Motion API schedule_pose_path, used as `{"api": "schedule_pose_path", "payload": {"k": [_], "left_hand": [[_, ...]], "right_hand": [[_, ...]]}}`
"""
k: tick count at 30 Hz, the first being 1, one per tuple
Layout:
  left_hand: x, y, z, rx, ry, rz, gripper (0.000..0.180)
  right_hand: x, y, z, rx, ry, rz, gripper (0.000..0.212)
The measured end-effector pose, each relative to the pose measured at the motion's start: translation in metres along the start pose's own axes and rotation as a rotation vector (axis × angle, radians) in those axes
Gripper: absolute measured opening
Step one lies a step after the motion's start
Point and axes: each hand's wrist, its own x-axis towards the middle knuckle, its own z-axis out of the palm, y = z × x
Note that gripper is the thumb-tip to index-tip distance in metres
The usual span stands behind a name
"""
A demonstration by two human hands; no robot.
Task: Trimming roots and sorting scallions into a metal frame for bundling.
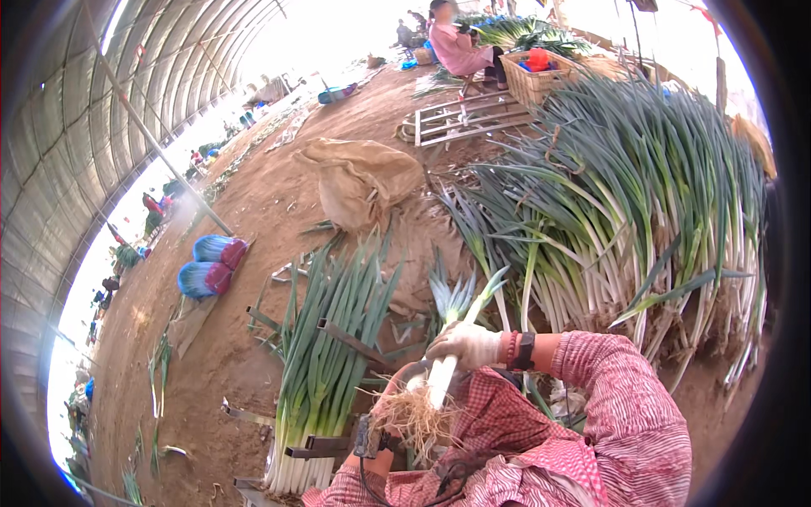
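Observation:
My right hand (466, 345), in a pale work glove, is closed round a few long green onions (441, 380) in front of my lap. Their green tops point up and away, and the tangled roots (420, 422) hang toward me. Close behind the roots is my left hand (409, 373), mostly covered by the onions, so its fingers do not show. Just left of it, a large bundle of trimmed green onions (334, 338) lies in a metal rack (351, 340), white ends nearest me.
A big pile of untrimmed green onions (625, 194) fills the right side. Ahead lies a tan sack (355, 182). Blue-topped bundles (207, 269) rest on the soil at left. Farther off, a person in pink (456, 46) sits by a yellow crate (532, 80) and a metal frame (465, 118).

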Motion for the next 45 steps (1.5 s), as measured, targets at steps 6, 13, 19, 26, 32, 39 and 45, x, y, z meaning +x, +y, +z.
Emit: {"api": "schedule_pose_path", "payload": {"k": [6, 13, 19, 26, 32, 39, 45], "left_hand": [[0.019, 0.002, 0.004, 0.182, 0.004, -0.115, 0.046], [0.020, 0.014, 0.005, 1.278, -0.195, 0.378, 0.044], [0.014, 0.035, -0.029, 1.155, 0.008, 0.396, 0.038], [0.013, 0.050, -0.014, 1.716, -0.019, 0.708, 0.039], [0.028, 0.052, 0.010, 1.689, 0.133, 0.848, 0.039], [0.021, 0.047, -0.013, 1.158, 0.354, 0.604, 0.040], [0.011, 0.053, 0.004, 0.952, 0.281, 0.606, 0.042]], "right_hand": [[0.006, -0.003, 0.005, 0.001, -0.135, 0.029, 0.053], [0.018, -0.010, 0.002, 0.124, -0.071, 0.040, 0.048], [0.043, -0.009, -0.023, 0.236, -0.080, 0.119, 0.043], [0.067, 0.005, -0.039, 0.423, -0.199, 0.161, 0.042], [0.072, -0.015, -0.043, 0.739, -0.100, 0.039, 0.043], [0.077, -0.042, -0.050, 0.480, -0.204, 0.163, 0.055], [0.077, -0.070, -0.057, 0.655, -0.113, -0.079, 0.068]]}}
